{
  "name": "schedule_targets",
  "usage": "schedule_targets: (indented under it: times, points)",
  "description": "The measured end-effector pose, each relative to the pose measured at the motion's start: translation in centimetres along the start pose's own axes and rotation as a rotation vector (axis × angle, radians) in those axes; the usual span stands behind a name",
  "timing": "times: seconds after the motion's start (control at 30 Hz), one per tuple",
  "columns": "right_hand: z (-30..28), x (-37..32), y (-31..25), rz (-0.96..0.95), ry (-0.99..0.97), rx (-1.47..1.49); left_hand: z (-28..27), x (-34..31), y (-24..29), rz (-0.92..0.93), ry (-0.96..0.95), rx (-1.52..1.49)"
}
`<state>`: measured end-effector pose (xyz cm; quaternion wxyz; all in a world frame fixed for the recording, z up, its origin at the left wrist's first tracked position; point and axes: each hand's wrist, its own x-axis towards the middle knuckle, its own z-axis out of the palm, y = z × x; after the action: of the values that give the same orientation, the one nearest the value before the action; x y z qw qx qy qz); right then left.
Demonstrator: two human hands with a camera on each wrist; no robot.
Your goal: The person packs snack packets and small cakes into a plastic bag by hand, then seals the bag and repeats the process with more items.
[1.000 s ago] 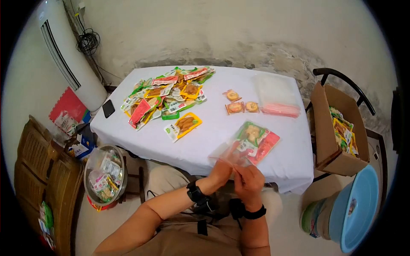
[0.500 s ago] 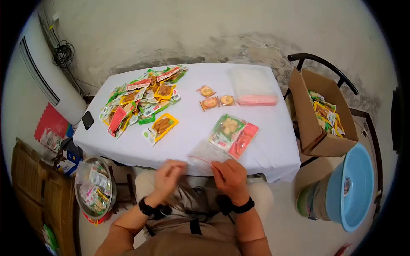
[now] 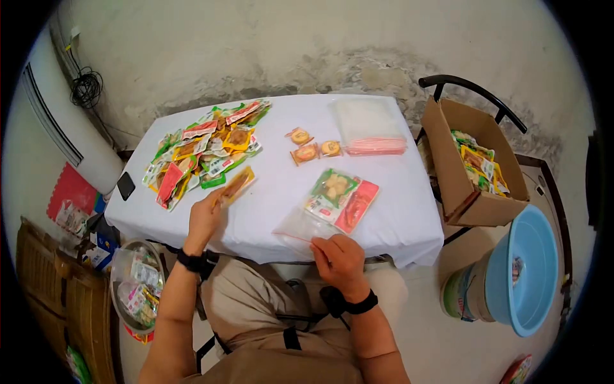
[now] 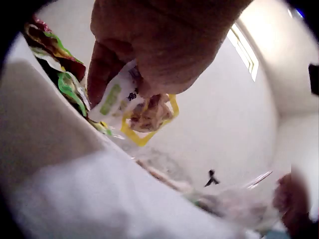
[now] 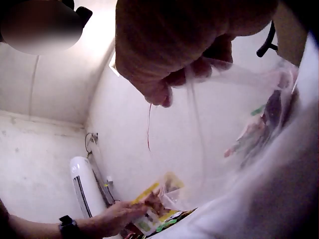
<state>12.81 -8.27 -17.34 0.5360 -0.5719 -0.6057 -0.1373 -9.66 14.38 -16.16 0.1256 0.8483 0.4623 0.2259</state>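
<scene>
My left hand [image 3: 207, 216] pinches a yellow-edged snack packet [image 3: 239, 184] near the front of the packet pile [image 3: 206, 146]. The left wrist view shows that packet [image 4: 149, 117] tilted up, its white end between thumb and fingers. My right hand [image 3: 341, 260] pinches the red-lined mouth of a clear plastic bag [image 3: 299, 229] at the table's front edge. In the bag lie a green packet [image 3: 334, 189] and a red one [image 3: 359, 206], side by side and partly overlapping.
Three small wrapped round cakes [image 3: 306, 152] and a stack of clear bags [image 3: 371, 125] lie at the back. A phone [image 3: 126, 185] rests at the left. Beside the table stand a cardboard box [image 3: 441, 166], a blue basin [image 3: 529, 275] and a metal bowl [image 3: 116, 288].
My left hand has let go of the bag's mouth, moved left and taken hold of the single yellow packet, which is now tilted. The right hand still holds the bag.
</scene>
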Motion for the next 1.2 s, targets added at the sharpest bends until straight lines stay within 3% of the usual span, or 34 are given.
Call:
schedule_targets:
  times: [0.1, 0.17, 0.23, 0.3, 0.4, 0.5, 0.57, 0.77, 0.9, 1.03, 1.2]
  points:
    - [0.1, -0.1, 0.0, 0.033, 0.015, -0.003, -0.9, -3.9, 0.4, -0.276, -0.074, -0.638]
    - [0.3, -0.2, -0.1, 0.061, 0.020, 0.003, -2.0, -8.1, 1.4, -0.301, -0.356, -1.020]
    - [0.4, -0.1, -0.4, 0.086, 0.054, 0.028, -0.8, -12.9, 2.7, -0.373, -0.628, -1.145]
    - [0.5, -0.1, -0.5, 0.079, 0.055, 0.012, -0.5, -13.9, 5.6, -0.567, -0.734, -1.266]
    - [0.6, -0.2, -0.4, 0.059, 0.061, 0.004, 1.8, -13.6, 7.2, -0.557, -0.646, -1.370]
    - [0.5, -0.3, -0.1, 0.033, 0.073, 0.011, 2.2, -11.2, 8.4, -0.425, -0.747, -1.344]
    - [0.6, -0.4, 0.1, 0.020, 0.078, 0.016, 2.6, -9.8, 10.3, -0.478, -0.703, -1.283]
    - [0.5, -0.3, -0.1, 0.007, 0.107, 0.027, 5.9, -5.9, 13.4, -0.378, -0.707, -1.301]
    - [0.2, -0.1, -0.2, -0.018, 0.090, 0.014, 9.2, -4.1, 15.5, -0.420, -0.516, -1.645]
    - [-0.3, -0.2, 0.0, -0.005, 0.040, 0.006, 9.6, -3.5, 15.2, -0.446, -0.585, -1.747]
    - [0.2, -0.3, 0.2, -0.013, 0.093, 0.045, 9.5, -5.9, 16.4, -0.493, -0.447, -1.774]
